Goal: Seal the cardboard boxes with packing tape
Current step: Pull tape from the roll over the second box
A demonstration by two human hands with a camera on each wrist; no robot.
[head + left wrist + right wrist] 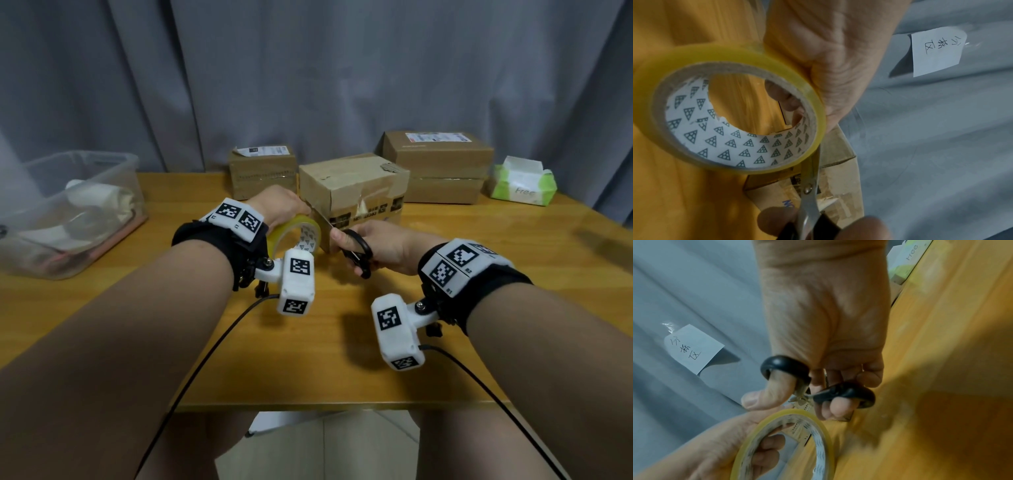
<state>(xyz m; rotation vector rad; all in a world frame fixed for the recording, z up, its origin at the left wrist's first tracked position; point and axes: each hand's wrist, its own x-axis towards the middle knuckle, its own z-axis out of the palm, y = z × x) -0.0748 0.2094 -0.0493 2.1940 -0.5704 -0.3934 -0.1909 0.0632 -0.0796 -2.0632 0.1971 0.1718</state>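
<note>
Left hand [281,205] gripping tape roll [296,236] against the near-left corner of the middle box [352,185]. Right hand [383,245], fingers through scissors [356,251], blades pointing leftward across the short tape span between roll and box.

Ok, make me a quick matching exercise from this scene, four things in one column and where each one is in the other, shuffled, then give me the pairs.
Things:
1. tape roll
2. scissors
3. tissue pack
4. plastic bin

Places:
A. far right of the table
B. held by the right hand
C. left end of the table
D. held by the left hand

Pairs: 1-D, 2-B, 3-A, 4-C
</note>
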